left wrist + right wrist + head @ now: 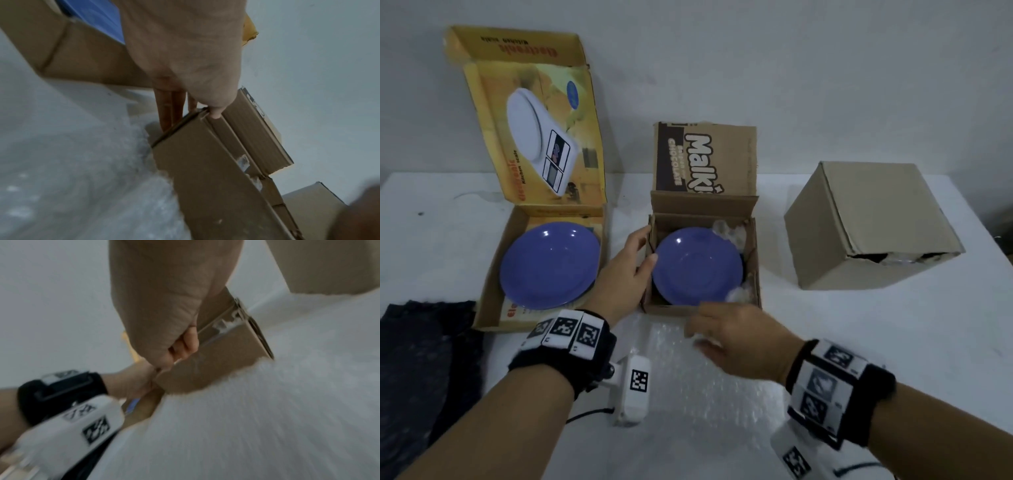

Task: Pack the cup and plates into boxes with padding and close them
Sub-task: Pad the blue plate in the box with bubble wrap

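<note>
A small brown box (754, 270) stands open at the table's middle, its printed lid flap (705, 157) upright. A blue plate (697, 267) lies in it, with white padding (732, 233) in the right corners. My left hand (633, 270) grips the box's left wall (205, 178), thumb (216, 112) over the rim and fingers outside. My right hand (726, 335), fingers curled, pinches the far edge of the bubble wrap (705, 387) at the box's front wall (226, 356). A second blue plate (549, 263) lies in the yellow scale box (493, 291) on the left. No cup shows.
A closed plain cardboard box (869, 222) stands at the right. A dark cloth (424, 370) lies at the near left edge. The bubble wrap sheet (267, 418) covers the table between me and the middle box. A white wall rises behind.
</note>
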The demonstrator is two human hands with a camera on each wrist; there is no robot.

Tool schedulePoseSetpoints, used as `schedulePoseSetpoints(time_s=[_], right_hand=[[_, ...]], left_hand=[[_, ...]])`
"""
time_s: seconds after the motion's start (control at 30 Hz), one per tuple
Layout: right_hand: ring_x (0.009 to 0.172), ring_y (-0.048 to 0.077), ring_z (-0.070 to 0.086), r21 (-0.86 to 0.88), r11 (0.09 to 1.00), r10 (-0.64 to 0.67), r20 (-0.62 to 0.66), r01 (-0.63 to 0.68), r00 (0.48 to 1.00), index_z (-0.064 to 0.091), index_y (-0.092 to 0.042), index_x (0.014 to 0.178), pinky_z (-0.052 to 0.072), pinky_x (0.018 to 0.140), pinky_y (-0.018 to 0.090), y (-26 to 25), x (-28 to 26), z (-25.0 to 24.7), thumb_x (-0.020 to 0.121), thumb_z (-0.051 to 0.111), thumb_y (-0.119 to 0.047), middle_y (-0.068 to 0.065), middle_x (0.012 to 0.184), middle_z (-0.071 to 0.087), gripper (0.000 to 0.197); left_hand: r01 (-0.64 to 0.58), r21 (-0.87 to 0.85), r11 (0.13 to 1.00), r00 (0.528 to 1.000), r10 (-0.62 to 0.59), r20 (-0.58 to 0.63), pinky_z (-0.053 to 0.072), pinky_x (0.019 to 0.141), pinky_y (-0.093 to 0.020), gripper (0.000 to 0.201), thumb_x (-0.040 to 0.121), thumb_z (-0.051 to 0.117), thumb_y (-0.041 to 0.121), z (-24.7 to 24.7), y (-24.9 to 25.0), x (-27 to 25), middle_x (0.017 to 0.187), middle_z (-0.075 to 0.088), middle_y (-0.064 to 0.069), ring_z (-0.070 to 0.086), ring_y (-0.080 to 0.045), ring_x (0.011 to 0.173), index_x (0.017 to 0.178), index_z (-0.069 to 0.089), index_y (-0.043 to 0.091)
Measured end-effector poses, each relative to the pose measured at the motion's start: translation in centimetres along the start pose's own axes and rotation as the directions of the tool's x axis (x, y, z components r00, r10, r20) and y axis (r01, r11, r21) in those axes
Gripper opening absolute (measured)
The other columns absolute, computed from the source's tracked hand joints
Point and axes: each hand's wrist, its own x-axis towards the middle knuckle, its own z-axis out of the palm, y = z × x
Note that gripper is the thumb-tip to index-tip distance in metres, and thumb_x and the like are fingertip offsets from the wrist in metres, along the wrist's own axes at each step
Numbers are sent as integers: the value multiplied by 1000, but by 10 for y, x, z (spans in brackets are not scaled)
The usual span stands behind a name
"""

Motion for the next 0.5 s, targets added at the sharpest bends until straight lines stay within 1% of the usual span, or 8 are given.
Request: schedulePoseSetpoints(time_s=[0.07, 0.1, 0.13, 0.2, 0.27, 0.3, 0.4, 0.5], right_hand=[[115, 24, 52, -42, 998, 63, 312, -53, 948, 48, -20, 134, 48, 93, 41, 1, -14, 21, 82, 68, -34, 7, 132, 52, 57], [125, 26, 44, -80, 995, 84, 395, -57, 915, 43, -22, 139, 42, 102, 42, 2, -18, 27, 81, 69, -37, 8, 142, 44, 66], [128, 27, 43, -94, 994, 88, 407, -54, 909, 47, -22, 137, 40, 103, 43, 2, -19, 31, 79, 71, -37, 8, 143, 43, 65], [112, 27, 57, -87, 996, 45, 322, -17, 946, 66, -20, 109, 51, 89, 41, 1, -22, 33, 71, 78, -31, 6, 124, 60, 41], [86, 25, 63, -84, 996, -4, 215, 23, 977, 67, -18, 83, 55, 70, 36, 1, -25, 32, 70, 76, -21, 2, 95, 67, 16], [80, 24, 62, -77, 997, -11, 189, 26, 982, 64, -17, 79, 54, 66, 36, -2, -26, 29, 73, 67, -19, 2, 87, 66, 7], [75, 26, 57, 25, 994, 103, 96, -106, 990, 53, -14, 86, 50, 65, 37, -7, -29, 20, 78, 49, -16, 7, 87, 62, 10], [65, 30, 53, 156, 945, 310, -148, -288, 939, 39, -23, 93, 46, 58, 36, -4, -28, 6, 79, 42, -12, 9, 85, 57, 18]], left_hand=[[19, 17, 1000, 1000, -19, 24, 38, 106, -37, 51, 99, 41, 38, -1, -1, -7, 146, 44, 4, 43, -18, 133, 146, 21, 39], [31, 9, 999, 999, -32, 23, 39, 105, -37, 51, 99, 39, 40, 0, -1, -9, 146, 45, 3, 45, -18, 132, 146, 20, 41], [45, 14, 999, 999, -45, 17, 38, 103, -35, 51, 99, 38, 40, 1, 0, -12, 146, 45, 2, 45, -19, 132, 146, 19, 42], [68, 43, 997, 998, -69, 9, 36, 95, -29, 52, 100, 37, 39, 2, 3, -16, 145, 46, -2, 46, -22, 131, 147, 17, 41], [78, 44, 996, 997, -79, 8, 34, 90, -26, 52, 100, 37, 38, 4, 7, -19, 144, 47, -5, 46, -23, 131, 148, 17, 39], [78, 39, 996, 997, -79, 6, 34, 89, -26, 52, 101, 37, 37, 5, 7, -20, 145, 46, -5, 46, -23, 131, 148, 16, 39], [82, 22, 996, 997, -82, 5, 33, 89, -25, 52, 101, 36, 36, 6, 8, -22, 148, 41, -2, 45, -23, 131, 149, 16, 36], [83, 13, 996, 997, -83, -1, 34, 91, -26, 52, 101, 38, 36, 6, 9, -23, 148, 42, -2, 45, -23, 131, 149, 17, 38]])
